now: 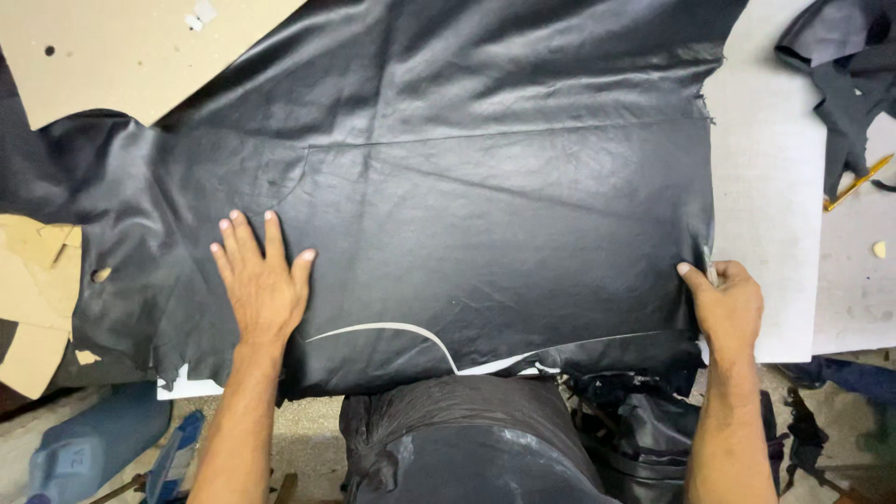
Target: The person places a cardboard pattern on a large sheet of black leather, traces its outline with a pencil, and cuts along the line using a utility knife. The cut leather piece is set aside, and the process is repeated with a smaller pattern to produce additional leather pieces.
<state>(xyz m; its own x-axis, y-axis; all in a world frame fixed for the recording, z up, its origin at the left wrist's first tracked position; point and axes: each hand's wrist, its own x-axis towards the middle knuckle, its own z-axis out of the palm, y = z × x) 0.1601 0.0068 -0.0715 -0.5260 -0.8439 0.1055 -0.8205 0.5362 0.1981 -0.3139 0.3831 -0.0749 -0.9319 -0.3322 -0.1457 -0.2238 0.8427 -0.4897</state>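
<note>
A large sheet of black leather (485,187) lies spread over a pale work table (765,187). My left hand (261,280) rests flat on it near the left front, fingers spread, palm down. My right hand (728,303) grips the sheet's right edge near the front corner, thumb on top. A curved cut line (392,329) shows pale table beneath the leather between my hands.
Tan cardboard patterns lie at the back left (121,56) and left edge (37,280). Black leather scraps (845,75) and a yellow pencil-like tool (859,182) sit at the right. More black leather (467,439) is piled below the table's front edge.
</note>
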